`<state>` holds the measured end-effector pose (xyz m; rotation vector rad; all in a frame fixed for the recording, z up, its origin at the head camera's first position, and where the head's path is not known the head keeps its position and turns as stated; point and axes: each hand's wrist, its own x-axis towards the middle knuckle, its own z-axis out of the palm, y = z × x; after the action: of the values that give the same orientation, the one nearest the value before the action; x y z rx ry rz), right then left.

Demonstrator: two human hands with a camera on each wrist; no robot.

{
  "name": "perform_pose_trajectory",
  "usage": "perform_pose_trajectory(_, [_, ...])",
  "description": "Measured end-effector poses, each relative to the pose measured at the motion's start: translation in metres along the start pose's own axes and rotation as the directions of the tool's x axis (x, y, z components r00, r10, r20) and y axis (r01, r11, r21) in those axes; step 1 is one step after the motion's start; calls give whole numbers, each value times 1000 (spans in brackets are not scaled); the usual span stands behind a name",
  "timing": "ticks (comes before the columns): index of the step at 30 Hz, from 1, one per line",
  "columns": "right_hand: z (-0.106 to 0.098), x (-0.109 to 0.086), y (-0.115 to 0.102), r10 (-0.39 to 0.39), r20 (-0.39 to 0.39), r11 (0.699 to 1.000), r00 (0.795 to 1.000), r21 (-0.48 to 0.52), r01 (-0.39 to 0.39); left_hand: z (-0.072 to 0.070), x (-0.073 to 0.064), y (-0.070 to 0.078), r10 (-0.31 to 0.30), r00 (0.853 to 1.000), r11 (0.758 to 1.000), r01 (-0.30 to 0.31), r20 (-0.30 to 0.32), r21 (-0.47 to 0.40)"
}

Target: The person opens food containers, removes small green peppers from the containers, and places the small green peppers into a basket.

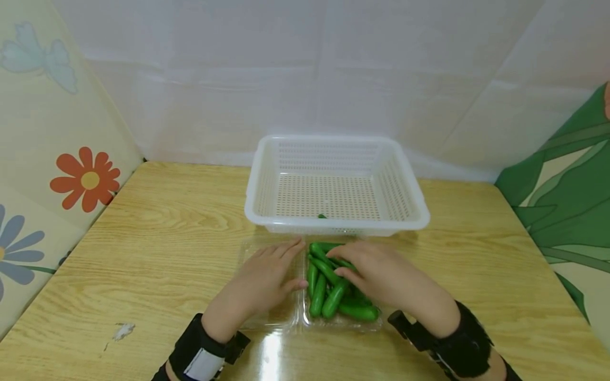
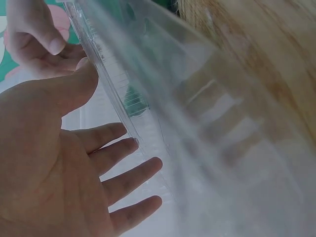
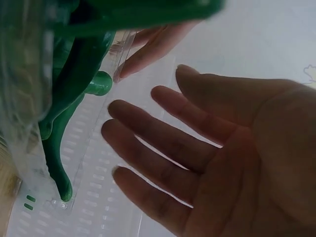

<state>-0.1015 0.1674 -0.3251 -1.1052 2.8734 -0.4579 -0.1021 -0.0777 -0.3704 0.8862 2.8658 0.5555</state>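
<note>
A clear plastic box (image 1: 297,324) lies opened flat on the table, its two halves side by side. Long green peppers (image 1: 332,300) are heaped in the right half, some with curved tips in the right wrist view. My left hand (image 1: 267,276) is over the left half; its fingers (image 2: 133,180) are spread beside the clear plastic in the left wrist view. Over the peppers is my right hand (image 1: 376,267), fingers loosely bent. The right wrist view shows its palm holding nothing, the fingertips apart from the nearest pepper (image 3: 61,153).
Behind the box stands a white perforated basket (image 1: 257,206), with a small green tip (image 1: 322,216) showing inside its near wall. A white cloth (image 1: 200,106) hangs at the back. Floral panels (image 1: 28,159) border the table (image 1: 181,211) on both sides.
</note>
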Motion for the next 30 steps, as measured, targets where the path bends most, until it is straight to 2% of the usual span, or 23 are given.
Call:
perform_pose_trajectory(10, [1,1,1,115,122,993,986,22,-119,-1,0,1,-9,1000,1000,9,9,-13])
perform_pose_trajectory(14, [3,2,4,148,133,989,980,6,-151,-1,-1,1,-11,1000,1000,11,12,-10])
perform_pose_trajectory(20, [7,2,9,124,89,992,988,-28,-122,-1,-1,1,-13,1000,1000,14,12,-3])
perform_pose_trajectory(30, [14,5,13,75,59,996,995,-46,-72,-1,-1,2,-11,1000,1000,11,12,-10])
